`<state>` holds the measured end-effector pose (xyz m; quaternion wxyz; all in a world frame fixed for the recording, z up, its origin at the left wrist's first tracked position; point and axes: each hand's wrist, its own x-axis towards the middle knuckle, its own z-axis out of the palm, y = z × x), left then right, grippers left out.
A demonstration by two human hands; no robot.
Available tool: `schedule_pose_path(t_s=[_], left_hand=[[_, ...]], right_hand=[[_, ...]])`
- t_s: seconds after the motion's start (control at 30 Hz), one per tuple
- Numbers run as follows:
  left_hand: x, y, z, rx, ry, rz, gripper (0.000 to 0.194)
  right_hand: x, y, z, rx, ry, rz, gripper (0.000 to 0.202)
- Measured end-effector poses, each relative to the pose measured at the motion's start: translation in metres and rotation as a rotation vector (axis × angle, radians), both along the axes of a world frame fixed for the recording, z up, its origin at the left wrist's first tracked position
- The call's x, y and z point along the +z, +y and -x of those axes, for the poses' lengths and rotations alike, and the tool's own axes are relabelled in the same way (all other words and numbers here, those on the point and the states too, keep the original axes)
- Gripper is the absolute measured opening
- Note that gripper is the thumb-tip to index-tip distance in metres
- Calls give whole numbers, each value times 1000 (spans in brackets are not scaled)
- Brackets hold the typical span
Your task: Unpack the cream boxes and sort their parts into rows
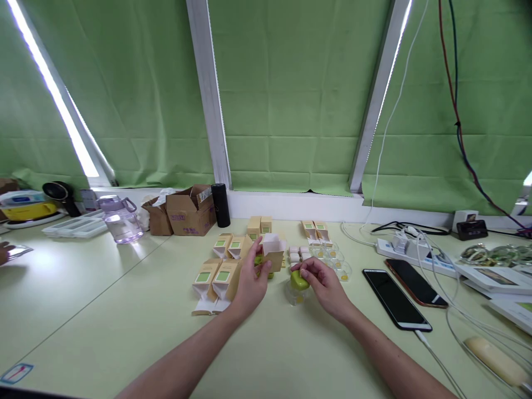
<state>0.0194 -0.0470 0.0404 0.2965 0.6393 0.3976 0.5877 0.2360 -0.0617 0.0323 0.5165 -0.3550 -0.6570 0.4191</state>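
My left hand [252, 279] is closed around a small kraft cardboard box [273, 261], whose white-lined flap stands open at the top. Between the thumb and fingers of my right hand [325, 284] is a small rounded green object [298, 281]. Right under it is a clear plastic cup [295, 298]; I cannot tell whether the two touch. Left of my left hand stand several similar open boxes [206, 276] with green labels. Beyond my right hand are small white pieces [294, 256] and several clear plastic domes [343, 271]. Some green pieces are partly hidden behind my left hand.
To the right lie a black-screened phone [397, 299], a second phone [418, 284], a power strip [436, 267] and loose cables. At the back left stand an open carton [189, 215], a black cylinder [220, 206] and a purple bottle [122, 221]. Another person's hand [5, 252] shows far left.
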Motion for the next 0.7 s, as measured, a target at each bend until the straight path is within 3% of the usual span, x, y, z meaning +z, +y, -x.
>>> schedule_pose_path(t_s=[0.1,0.37,0.7], left_hand=[[1,1,-1,-77,-128,72,57],[-4,4,1,-221,-462,266,66],[-8,8,1,-345,-673,386,46]], right_hand=[[-7,5,4,-6,-10,1,31],[-8,4,7,-24,-106,-61,24],[-14,8,2,32,-175,-57,23]])
